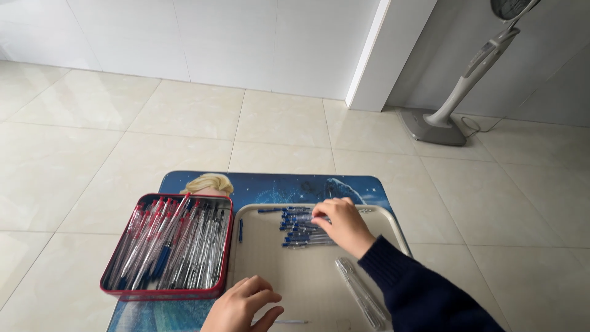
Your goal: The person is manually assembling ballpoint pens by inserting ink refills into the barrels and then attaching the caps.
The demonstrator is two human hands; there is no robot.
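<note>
My right hand (342, 224), in a dark blue sleeve, reaches over a beige tray (270, 270) and rests its fingertips on a pile of clear pens with blue caps (298, 230) at the tray's far side. My left hand (243, 305) lies on the tray's near edge with fingers curled, close to a single thin pen (292, 321). Whether the right hand grips a pen is hidden by its fingers. A lone blue pen (240, 230) lies by the tray's left rim. A clear plastic case (360, 293) lies on the tray's right part.
A red tin box (167, 294) full of clear pens with red, blue and black caps stands left of the tray. Both sit on a blue picture-printed low table (270, 184). Tiled floor surrounds it. A grey standing scale (452, 104) is at the far right by a white wall corner.
</note>
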